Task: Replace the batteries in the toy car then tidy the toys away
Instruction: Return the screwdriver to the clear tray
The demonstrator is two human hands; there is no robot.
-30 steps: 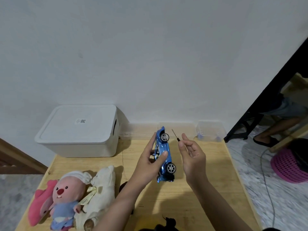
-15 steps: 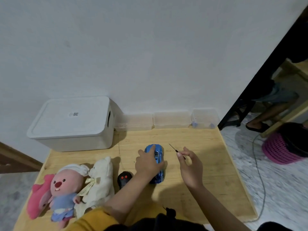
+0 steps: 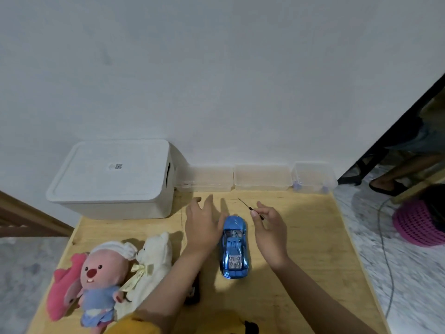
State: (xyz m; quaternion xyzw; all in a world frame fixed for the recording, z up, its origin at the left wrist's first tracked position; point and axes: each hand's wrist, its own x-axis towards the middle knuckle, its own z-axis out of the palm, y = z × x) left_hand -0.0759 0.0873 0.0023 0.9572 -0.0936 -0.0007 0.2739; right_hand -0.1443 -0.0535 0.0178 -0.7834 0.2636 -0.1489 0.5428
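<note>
The blue toy car [image 3: 233, 247] rests on its wheels on the wooden table [image 3: 301, 273], nose toward the wall. Just left of it my left hand [image 3: 202, 227] hovers with fingers spread, holding nothing; whether its thumb touches the car's side is unclear. My right hand [image 3: 271, 232] is to the car's right, pinching a thin screwdriver [image 3: 248, 206] whose tip points up and left. A black remote [image 3: 193, 291] lies partly hidden under my left forearm.
A lidded white storage box [image 3: 113, 179] stands at the back left, with three small clear containers [image 3: 262, 177] along the wall. Plush toys [image 3: 103, 276] lie at the front left, and the white bear [image 3: 154, 263] beside them. A person's foot and a pink basket [image 3: 419, 225] are on the floor at right.
The car went from held up on its side to standing on the table. My left hand has let go and opened beside it. The right hand keeps the screwdriver.
</note>
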